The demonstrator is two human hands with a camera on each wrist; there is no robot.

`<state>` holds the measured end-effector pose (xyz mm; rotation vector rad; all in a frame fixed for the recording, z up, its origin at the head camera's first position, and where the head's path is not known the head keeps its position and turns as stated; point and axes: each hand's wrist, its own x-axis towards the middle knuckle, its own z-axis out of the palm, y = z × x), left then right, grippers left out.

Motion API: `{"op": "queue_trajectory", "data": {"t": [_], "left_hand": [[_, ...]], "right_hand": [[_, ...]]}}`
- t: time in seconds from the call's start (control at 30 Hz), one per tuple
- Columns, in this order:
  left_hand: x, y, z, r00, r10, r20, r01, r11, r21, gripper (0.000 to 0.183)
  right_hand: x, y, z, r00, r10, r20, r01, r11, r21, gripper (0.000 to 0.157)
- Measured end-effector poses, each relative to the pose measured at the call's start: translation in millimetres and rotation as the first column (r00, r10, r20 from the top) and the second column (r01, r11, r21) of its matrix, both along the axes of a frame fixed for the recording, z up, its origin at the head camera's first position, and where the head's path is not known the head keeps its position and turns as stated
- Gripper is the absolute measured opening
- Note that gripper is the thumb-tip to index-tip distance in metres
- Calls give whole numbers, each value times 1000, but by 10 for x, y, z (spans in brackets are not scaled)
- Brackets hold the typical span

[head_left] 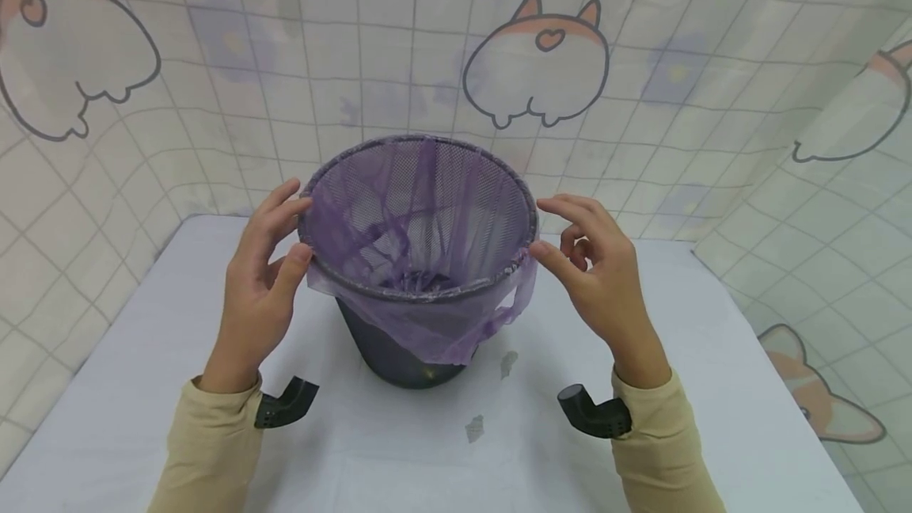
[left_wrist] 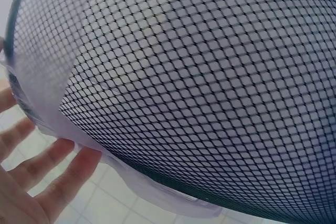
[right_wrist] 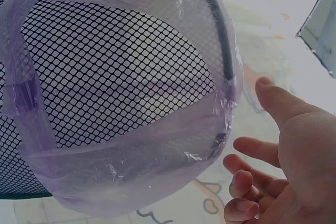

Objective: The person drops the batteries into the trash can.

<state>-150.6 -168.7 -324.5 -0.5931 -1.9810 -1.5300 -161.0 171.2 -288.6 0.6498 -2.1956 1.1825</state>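
Observation:
A dark mesh wastebasket [head_left: 399, 355] stands on the white surface, its round mouth tipped toward me. A thin purple bin bag [head_left: 435, 331] lines it and folds out over the rim, hanging unevenly at the front and right. My left hand [head_left: 260, 267] is at the left side of the rim, thumb and fingers spread; in the left wrist view its fingertips [left_wrist: 89, 156] touch the bag's edge. On the opposite side, my right hand [head_left: 602, 275] has its thumb and index finger extended beside the rim. The right wrist view shows a gap between that hand [right_wrist: 304, 166] and the bag.
A white-covered table [head_left: 399, 457] lies beneath the basket, with small grey patches [head_left: 474, 428] in front of it. Behind and at both sides hangs a checked curtain [head_left: 399, 46] printed with corgis. Black devices [head_left: 288, 404] are strapped at both wrists.

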Motion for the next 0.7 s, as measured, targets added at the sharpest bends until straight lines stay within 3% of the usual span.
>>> {"op": "queue_trajectory", "data": {"t": [0.5,0.7], "left_hand": [[-37,-126,-99,998,10,-57,-14,998,-67,48],[-22,-194,-130,998,63,-29,-66,990,-128,48]], "right_hand": [[12,102,-79,999,-45,8,45,999,-13,37],[30,137,-129,996,-84,5,84,996,17,37]]}}
